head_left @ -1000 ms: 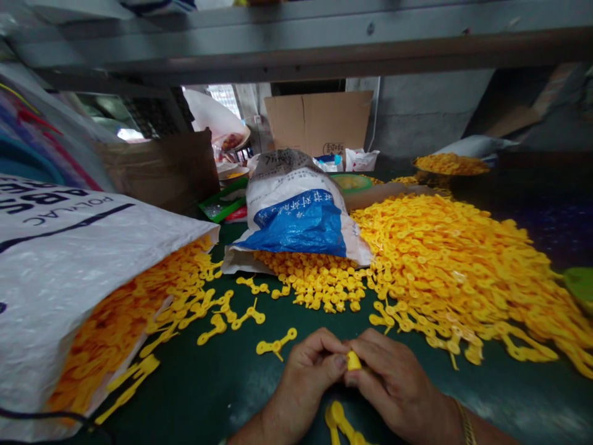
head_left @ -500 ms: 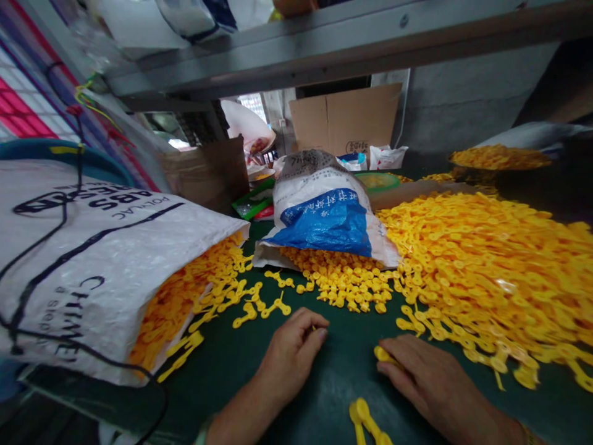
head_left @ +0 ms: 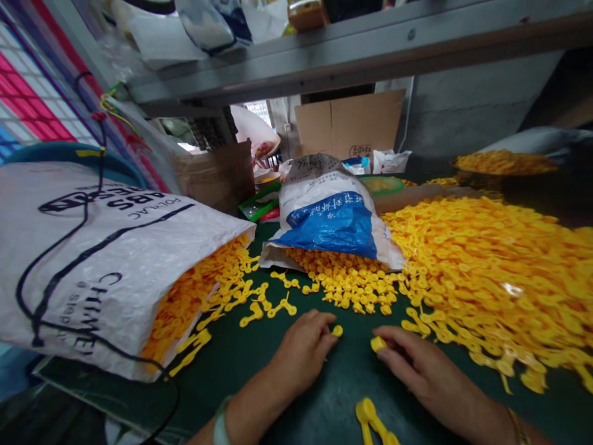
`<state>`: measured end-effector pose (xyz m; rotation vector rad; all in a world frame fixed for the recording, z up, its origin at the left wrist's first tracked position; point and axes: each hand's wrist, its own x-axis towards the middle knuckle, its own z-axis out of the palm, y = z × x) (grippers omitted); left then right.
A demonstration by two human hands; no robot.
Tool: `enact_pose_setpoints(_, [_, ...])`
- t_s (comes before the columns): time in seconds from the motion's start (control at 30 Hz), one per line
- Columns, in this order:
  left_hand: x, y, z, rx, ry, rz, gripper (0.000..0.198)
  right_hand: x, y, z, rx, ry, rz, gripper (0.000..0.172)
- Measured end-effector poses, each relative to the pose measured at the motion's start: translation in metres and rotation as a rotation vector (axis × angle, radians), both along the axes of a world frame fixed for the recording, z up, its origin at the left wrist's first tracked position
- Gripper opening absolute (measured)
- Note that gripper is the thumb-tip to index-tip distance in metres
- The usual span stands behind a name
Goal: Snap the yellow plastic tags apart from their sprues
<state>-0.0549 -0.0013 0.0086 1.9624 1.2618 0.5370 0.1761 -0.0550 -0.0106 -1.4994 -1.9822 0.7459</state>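
My left hand [head_left: 306,346] is closed in a pinch near the middle of the dark green tabletop [head_left: 324,395]. A small round yellow plastic piece [head_left: 338,332] shows at its fingertips. Across a short gap, my right hand [head_left: 424,364] pinches another small yellow plastic piece [head_left: 377,344] between thumb and fingers. Below and between the hands lies a yellow link-shaped piece [head_left: 374,420] with rounded ends, partly cut off by the frame edge. Small yellow pieces [head_left: 352,287] are heaped beyond the hands, at the mouth of a white and blue bag [head_left: 331,222].
On the right spreads a large pile of yellow link-shaped pieces [head_left: 491,272]. A white sack [head_left: 115,259] lies at left, similar pieces spilling out, with a black cord [head_left: 139,358] across it. Overhead runs a grey metal beam [head_left: 361,52]. A cardboard box [head_left: 352,123] stands behind.
The yellow piece at my left fingertips now shows more plainly. My right fingers have lifted and parted a little around their piece. The whole view has shifted slightly.
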Motion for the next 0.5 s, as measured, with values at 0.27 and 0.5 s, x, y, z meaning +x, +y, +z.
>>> enact_pose_setpoints(0.27, [0.049, -0.018, -0.003, -0.666, -0.905, -0.084, 0.028, -0.005, -0.009, 0.020, 0.105, 0.338, -0.102, 0.016])
enact_pose_setpoints(0.5, [0.056, -0.029, -0.001, -0.784, -1.032, -0.050, 0.026, -0.007, -0.011, 0.015, 0.202, 0.253, -0.044, 0.017])
